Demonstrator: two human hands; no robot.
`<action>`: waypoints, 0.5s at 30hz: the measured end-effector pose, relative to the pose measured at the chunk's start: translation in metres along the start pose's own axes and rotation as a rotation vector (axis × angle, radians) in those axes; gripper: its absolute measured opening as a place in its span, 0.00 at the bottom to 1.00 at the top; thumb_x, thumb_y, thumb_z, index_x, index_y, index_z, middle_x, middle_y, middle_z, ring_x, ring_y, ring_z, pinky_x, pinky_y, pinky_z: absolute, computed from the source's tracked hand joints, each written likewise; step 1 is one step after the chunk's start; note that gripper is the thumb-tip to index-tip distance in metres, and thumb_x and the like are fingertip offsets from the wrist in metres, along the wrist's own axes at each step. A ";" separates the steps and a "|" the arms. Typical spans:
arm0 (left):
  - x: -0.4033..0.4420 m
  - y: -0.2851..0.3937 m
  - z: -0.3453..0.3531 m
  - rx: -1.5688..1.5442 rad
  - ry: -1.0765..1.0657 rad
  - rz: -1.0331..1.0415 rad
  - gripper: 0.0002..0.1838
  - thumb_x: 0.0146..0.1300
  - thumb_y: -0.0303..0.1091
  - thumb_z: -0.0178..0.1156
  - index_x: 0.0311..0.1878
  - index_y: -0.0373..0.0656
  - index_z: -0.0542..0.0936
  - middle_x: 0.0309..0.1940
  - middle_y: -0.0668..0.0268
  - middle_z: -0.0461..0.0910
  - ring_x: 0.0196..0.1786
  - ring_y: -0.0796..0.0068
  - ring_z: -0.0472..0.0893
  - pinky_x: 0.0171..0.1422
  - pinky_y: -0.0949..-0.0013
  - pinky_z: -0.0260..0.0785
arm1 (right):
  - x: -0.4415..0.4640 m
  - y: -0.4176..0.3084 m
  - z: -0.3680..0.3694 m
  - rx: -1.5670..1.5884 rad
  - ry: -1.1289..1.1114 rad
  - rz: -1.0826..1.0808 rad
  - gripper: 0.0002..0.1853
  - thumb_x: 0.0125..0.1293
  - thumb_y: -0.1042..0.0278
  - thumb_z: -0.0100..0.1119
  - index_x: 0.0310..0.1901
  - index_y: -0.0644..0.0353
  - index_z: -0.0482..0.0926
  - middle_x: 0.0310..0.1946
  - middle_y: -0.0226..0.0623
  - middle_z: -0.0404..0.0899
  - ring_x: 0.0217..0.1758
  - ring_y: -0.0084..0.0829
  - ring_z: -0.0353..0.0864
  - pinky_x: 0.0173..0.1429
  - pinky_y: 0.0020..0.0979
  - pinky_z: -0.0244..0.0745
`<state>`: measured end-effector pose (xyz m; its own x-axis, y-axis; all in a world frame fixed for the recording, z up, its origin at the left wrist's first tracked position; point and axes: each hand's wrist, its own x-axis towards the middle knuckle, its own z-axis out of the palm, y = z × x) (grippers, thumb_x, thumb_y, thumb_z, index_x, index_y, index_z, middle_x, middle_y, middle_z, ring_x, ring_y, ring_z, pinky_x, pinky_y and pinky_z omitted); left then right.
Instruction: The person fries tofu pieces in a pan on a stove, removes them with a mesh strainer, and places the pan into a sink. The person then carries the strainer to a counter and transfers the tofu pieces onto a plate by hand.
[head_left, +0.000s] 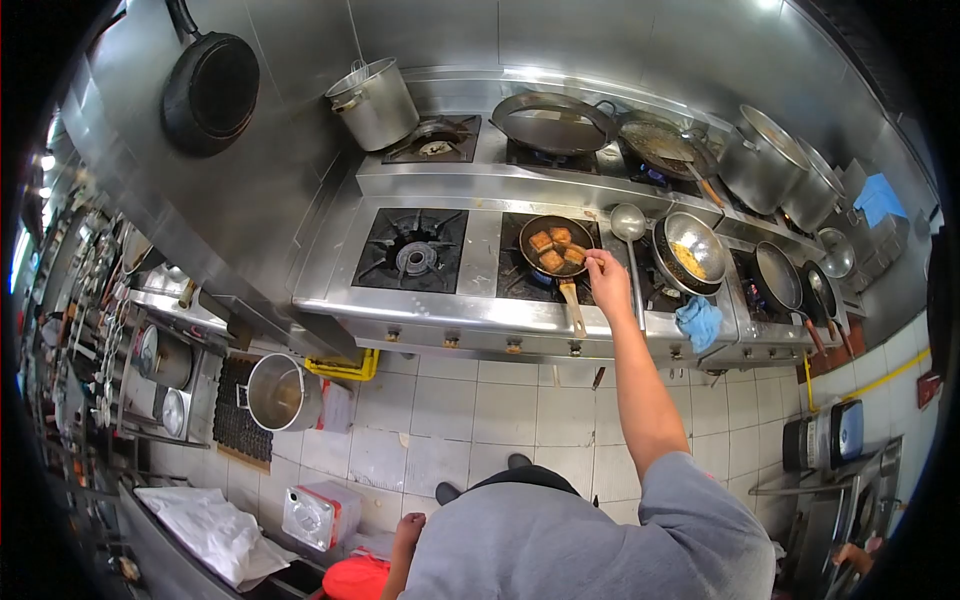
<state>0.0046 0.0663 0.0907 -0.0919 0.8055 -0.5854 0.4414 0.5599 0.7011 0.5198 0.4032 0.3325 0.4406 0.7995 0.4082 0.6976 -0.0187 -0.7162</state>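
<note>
Several browned chunks of food [551,261] lie in a small dark frying pan [527,226] on a front burner. My right hand [607,284] reaches over the pan's right rim, its fingers pinched together at the rightmost browned chunk [574,254]. The pan's pale handle [572,308] points towards me, with nobody holding it. Low beside my body hangs my left hand [408,528], fingers curled, with nothing visible in it. Just right of my right hand lies a long-handled ladle [629,222].
A metal bowl [697,240] with yellowish food and a blue cloth [699,322] are to the right. Woks [553,122] and stockpots [762,165] line the back. A large pot [283,392] stands on the floor at left. Another person's hand [855,556] shows at lower right.
</note>
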 end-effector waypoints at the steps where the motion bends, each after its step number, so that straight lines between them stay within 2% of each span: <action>1: 0.000 -0.002 0.000 0.000 0.000 -0.001 0.15 0.55 0.38 0.59 0.40 0.36 0.80 0.28 0.61 0.81 0.33 0.73 0.78 0.39 0.70 0.70 | 0.000 0.000 0.000 0.005 -0.002 -0.009 0.10 0.62 0.64 0.54 0.42 0.58 0.78 0.31 0.40 0.81 0.36 0.35 0.81 0.41 0.31 0.72; 7: 0.000 -0.009 0.001 0.057 0.023 -0.012 0.15 0.54 0.38 0.59 0.40 0.36 0.80 0.29 0.61 0.81 0.34 0.73 0.78 0.40 0.70 0.70 | -0.006 0.002 -0.008 0.112 -0.020 0.029 0.10 0.63 0.66 0.53 0.42 0.59 0.78 0.30 0.39 0.81 0.35 0.28 0.81 0.41 0.27 0.71; 10: 0.003 -0.006 0.003 -0.020 0.010 0.005 0.14 0.54 0.38 0.59 0.38 0.37 0.81 0.28 0.61 0.81 0.33 0.74 0.78 0.38 0.70 0.70 | -0.013 -0.003 -0.025 0.138 -0.005 0.065 0.10 0.63 0.67 0.53 0.42 0.61 0.78 0.30 0.37 0.81 0.35 0.24 0.79 0.40 0.24 0.70; 12: 0.022 -0.027 0.009 -0.183 -0.031 -0.116 0.14 0.54 0.38 0.59 0.38 0.38 0.81 0.27 0.62 0.80 0.31 0.75 0.77 0.37 0.71 0.69 | -0.020 0.000 -0.033 0.138 0.011 0.082 0.09 0.64 0.68 0.52 0.42 0.61 0.78 0.31 0.36 0.81 0.34 0.23 0.78 0.39 0.23 0.70; 14: 0.026 -0.028 0.015 -0.169 -0.056 -0.136 0.14 0.54 0.38 0.59 0.38 0.37 0.81 0.26 0.63 0.79 0.30 0.76 0.77 0.35 0.71 0.69 | -0.029 0.009 -0.042 0.366 0.038 0.127 0.10 0.64 0.66 0.53 0.42 0.60 0.78 0.30 0.36 0.80 0.32 0.24 0.77 0.37 0.26 0.71; 15: 0.028 -0.026 0.017 -0.154 -0.076 -0.163 0.14 0.54 0.37 0.59 0.39 0.37 0.80 0.26 0.63 0.79 0.29 0.76 0.76 0.33 0.71 0.69 | -0.033 0.014 -0.049 0.408 0.024 0.146 0.10 0.64 0.66 0.52 0.43 0.60 0.77 0.32 0.31 0.80 0.33 0.19 0.75 0.35 0.23 0.70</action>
<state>0.0055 0.0706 0.0490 -0.0808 0.6886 -0.7206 0.2840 0.7089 0.6456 0.5429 0.3470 0.3368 0.5349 0.7915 0.2955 0.3485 0.1119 -0.9306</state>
